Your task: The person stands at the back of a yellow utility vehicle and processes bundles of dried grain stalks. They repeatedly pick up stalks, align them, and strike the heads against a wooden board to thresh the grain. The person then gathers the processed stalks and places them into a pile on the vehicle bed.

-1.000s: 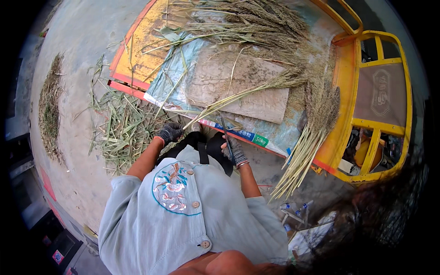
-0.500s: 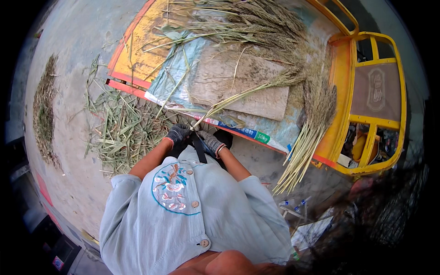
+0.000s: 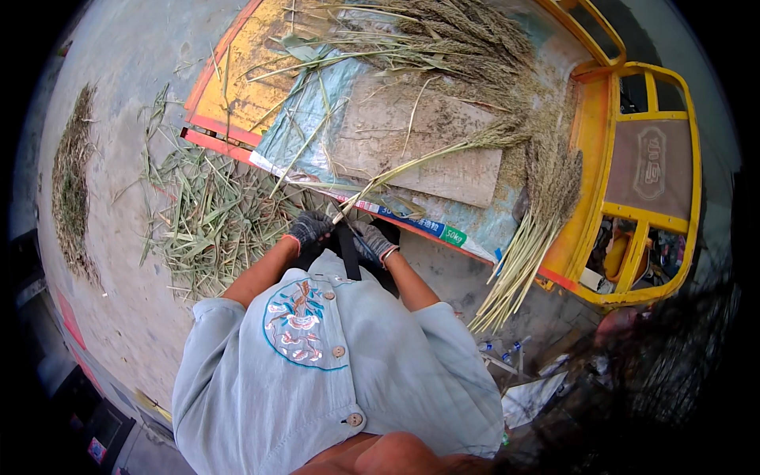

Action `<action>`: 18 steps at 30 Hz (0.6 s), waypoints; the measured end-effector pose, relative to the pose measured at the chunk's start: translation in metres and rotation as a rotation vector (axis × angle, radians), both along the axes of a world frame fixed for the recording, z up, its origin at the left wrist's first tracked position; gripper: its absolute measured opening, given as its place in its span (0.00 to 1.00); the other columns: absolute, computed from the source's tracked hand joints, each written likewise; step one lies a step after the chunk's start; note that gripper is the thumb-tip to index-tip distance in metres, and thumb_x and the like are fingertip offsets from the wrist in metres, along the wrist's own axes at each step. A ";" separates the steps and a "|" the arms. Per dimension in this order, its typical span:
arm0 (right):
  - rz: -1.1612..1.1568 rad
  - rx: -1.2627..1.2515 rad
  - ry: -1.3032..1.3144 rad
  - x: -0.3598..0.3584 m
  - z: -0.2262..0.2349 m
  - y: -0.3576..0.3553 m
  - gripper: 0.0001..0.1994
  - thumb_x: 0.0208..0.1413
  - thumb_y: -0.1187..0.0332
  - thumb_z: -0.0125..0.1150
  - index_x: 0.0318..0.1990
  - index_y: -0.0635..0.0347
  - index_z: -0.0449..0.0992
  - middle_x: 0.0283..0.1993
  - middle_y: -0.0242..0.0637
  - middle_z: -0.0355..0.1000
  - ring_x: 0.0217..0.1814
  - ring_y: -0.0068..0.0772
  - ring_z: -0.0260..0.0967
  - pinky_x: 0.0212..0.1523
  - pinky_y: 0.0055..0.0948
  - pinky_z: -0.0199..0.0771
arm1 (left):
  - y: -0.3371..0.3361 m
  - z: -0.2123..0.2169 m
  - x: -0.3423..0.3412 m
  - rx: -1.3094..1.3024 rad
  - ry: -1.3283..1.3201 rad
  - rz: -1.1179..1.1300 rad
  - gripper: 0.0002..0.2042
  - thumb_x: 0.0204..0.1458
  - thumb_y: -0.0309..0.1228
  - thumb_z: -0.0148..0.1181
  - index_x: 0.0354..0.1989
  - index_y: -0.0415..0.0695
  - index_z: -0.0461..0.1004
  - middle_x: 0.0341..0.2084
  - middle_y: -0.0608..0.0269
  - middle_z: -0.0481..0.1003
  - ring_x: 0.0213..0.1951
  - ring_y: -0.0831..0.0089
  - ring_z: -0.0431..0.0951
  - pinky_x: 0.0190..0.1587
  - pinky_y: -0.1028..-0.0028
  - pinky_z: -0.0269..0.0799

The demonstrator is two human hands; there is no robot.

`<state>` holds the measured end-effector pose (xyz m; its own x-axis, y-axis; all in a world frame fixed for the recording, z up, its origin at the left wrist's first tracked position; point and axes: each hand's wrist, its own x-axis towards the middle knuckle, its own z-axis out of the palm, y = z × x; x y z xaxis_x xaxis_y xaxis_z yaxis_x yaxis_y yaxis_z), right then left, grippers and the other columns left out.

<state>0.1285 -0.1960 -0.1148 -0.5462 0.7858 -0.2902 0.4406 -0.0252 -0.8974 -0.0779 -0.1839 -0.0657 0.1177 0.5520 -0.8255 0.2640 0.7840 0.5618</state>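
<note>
My left hand (image 3: 309, 228), in a grey knitted glove, is closed around the lower ends of a few pale stalks (image 3: 400, 172). Their feathery seed heads rest on the cart bed, up and to the right. Close beside it, my right hand (image 3: 370, 242), also gloved, has its fingers curled near the cut ends of those stalks; what lies in its grip is too small to make out. Both hands are just off the near edge of the cart bed, in front of my body. A wooden board (image 3: 419, 131) lies under the stalks.
Bundled seed-headed stalks (image 3: 538, 229) hang over the right side of the cart bed. More stalks (image 3: 443, 39) spread across its far side. A yellow metal frame (image 3: 609, 158) rises at right. Trimmed leaves (image 3: 214, 226) are heaped on the ground at left, near a dried plant pile (image 3: 75, 182).
My right hand has shifted slightly right and up, a little apart from the left. The left hand still grips the stalks; the view has shifted slightly.
</note>
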 end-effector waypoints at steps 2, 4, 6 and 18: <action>-0.006 0.015 -0.117 0.000 0.003 0.001 0.11 0.46 0.63 0.52 0.36 0.57 0.70 0.30 0.48 0.70 0.33 0.50 0.68 0.33 0.42 0.67 | 0.000 -0.004 0.000 -0.016 0.005 -0.023 0.05 0.42 0.29 0.55 0.18 0.43 0.71 0.12 0.67 0.70 0.13 0.80 0.65 0.17 0.80 0.61; -0.026 -0.009 -0.267 -0.004 0.004 0.001 0.11 0.45 0.62 0.52 0.35 0.56 0.69 0.30 0.48 0.69 0.35 0.52 0.66 0.34 0.42 0.67 | 0.000 -0.006 -0.004 0.019 0.014 -0.024 0.05 0.41 0.29 0.55 0.19 0.43 0.71 0.12 0.66 0.70 0.13 0.80 0.66 0.17 0.80 0.61; -0.015 0.006 -0.270 -0.008 0.006 -0.005 0.09 0.43 0.67 0.53 0.33 0.57 0.69 0.29 0.46 0.69 0.34 0.51 0.67 0.33 0.42 0.67 | 0.002 -0.005 -0.011 0.042 0.051 -0.094 0.05 0.40 0.31 0.55 0.19 0.43 0.72 0.12 0.65 0.70 0.14 0.79 0.67 0.17 0.78 0.62; -0.299 -0.039 -0.467 0.079 0.051 -0.037 0.22 0.37 0.57 0.63 0.41 0.58 0.69 0.39 0.46 0.69 0.40 0.47 0.67 0.42 0.36 0.67 | 0.006 0.019 -0.098 0.320 0.925 -0.356 0.17 0.41 0.41 0.55 0.39 0.45 0.73 0.39 0.48 0.70 0.42 0.55 0.71 0.44 0.63 0.65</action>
